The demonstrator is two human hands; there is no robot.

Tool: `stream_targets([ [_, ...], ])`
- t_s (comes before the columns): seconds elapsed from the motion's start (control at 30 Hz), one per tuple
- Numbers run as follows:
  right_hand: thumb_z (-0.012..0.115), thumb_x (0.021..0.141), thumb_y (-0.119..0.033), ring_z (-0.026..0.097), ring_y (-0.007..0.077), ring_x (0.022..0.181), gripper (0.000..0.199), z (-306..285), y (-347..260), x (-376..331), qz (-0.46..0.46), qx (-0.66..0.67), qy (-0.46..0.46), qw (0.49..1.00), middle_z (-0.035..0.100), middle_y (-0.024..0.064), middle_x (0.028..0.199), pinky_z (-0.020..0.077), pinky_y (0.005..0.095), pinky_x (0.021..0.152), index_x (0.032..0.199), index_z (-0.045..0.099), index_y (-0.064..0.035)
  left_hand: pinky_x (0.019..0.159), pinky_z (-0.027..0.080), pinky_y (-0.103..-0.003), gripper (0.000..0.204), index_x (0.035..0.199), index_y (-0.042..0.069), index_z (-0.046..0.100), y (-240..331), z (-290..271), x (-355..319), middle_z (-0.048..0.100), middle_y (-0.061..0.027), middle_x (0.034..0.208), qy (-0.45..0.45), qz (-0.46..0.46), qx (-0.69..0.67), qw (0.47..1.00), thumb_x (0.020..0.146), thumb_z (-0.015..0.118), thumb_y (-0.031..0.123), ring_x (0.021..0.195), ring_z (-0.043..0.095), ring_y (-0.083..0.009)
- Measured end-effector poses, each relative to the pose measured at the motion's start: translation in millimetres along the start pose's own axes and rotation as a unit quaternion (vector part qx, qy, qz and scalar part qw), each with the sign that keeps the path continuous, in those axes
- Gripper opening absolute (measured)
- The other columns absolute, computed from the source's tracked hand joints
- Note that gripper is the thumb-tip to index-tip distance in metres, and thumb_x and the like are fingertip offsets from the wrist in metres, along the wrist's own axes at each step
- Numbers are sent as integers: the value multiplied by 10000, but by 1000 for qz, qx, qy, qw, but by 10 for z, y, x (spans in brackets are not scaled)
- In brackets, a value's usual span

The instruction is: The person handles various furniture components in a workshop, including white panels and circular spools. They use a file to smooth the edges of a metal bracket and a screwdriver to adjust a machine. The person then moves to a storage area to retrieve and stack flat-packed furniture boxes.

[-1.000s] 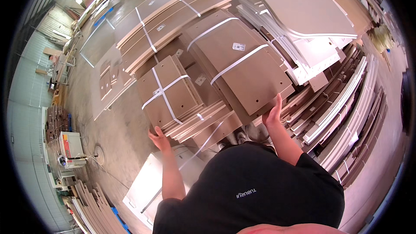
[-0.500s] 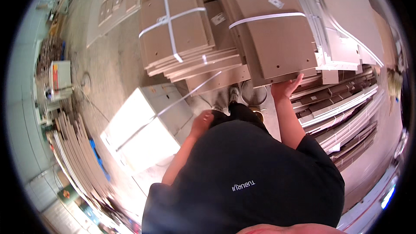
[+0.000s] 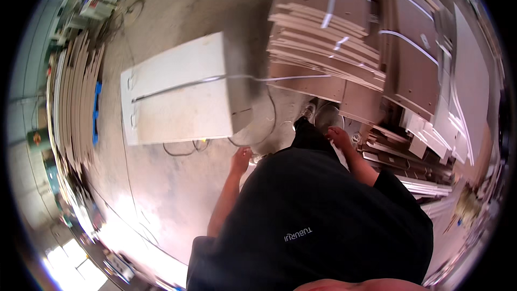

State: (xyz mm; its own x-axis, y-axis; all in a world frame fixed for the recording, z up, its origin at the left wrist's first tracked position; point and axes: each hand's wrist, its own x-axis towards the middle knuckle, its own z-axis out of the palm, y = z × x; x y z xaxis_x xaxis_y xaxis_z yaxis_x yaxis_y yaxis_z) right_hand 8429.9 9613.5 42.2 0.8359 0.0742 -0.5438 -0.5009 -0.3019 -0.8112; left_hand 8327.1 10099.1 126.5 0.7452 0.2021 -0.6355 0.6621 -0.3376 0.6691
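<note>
My left hand (image 3: 242, 158) hangs beside my body, its fingers loosely curled in with nothing seen in them. My right hand (image 3: 337, 136) is low in front of my right leg, fingers slightly apart and holding nothing. Beyond it stands a strapped stack of brown boards (image 3: 410, 48), with drilled holes near its end; the hand is apart from it. A second strapped stack of brown panels (image 3: 323, 35) lies to its left, its layers unevenly fanned. Left of my feet is a white box-shaped cabinet (image 3: 180, 91), with a long thin strip (image 3: 215, 78) across its top.
A round hoop-like object (image 3: 327, 114) lies by my right foot. Pale panels (image 3: 467, 75) and low board stacks (image 3: 409, 164) stand at the right. Long boards (image 3: 75, 102) on a blue support line the far left. Cables (image 3: 273, 121) trail over the concrete floor.
My right hand has left the edge of the brown board stack and dropped toward my leg. My view has swung left, so the stacks sit further right and the white cabinet shows more fully.
</note>
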Motion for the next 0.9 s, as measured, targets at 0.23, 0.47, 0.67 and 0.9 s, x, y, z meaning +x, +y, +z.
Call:
stream_targets([
  [0.23, 622, 1004, -338, 703, 170, 703, 324, 1500, -855, -161, 7, -40, -75, 996, 774, 52, 842, 558, 327, 677, 1076, 758, -53, 896, 570, -408, 294, 1154, 133, 728, -2792, -395, -1553, 762, -124, 1104, 128, -61, 19, 990, 949, 589, 292, 1025, 718, -309],
  [0.47, 619, 1002, -400, 750, 233, 804, 410, 3522, -1681, -776, -175, -321, -209, 907, 774, 114, 824, 552, 364, 757, 948, 742, -12, 951, 536, -499, 381, 1134, 117, 746, -4554, -598, -2915, 748, -186, 1093, 219, -275, -93, 931, 936, 534, 365, 1072, 696, -394],
  [0.67, 630, 1011, -348, 688, 189, 691, 331, 4876, -1796, -575, -104, -293, -325, 893, 769, 94, 894, 533, 330, 602, 1020, 729, -31, 883, 567, -437, 420, 1200, 69, 722, -4509, -1156, -2916, 765, -186, 1028, 264, -268, -214, 901, 951, 585, 379, 992, 738, -335],
  [0.9, 616, 950, -375, 720, 195, 719, 366, 6680, -1592, -58, 67, -458, -408, 787, 776, 85, 933, 562, 344, 615, 971, 728, -26, 908, 561, -382, 424, 1274, 37, 684, -4167, -2587, -2451, 764, -160, 1067, 287, -109, -347, 886, 1016, 606, 364, 1020, 738, -290],
])
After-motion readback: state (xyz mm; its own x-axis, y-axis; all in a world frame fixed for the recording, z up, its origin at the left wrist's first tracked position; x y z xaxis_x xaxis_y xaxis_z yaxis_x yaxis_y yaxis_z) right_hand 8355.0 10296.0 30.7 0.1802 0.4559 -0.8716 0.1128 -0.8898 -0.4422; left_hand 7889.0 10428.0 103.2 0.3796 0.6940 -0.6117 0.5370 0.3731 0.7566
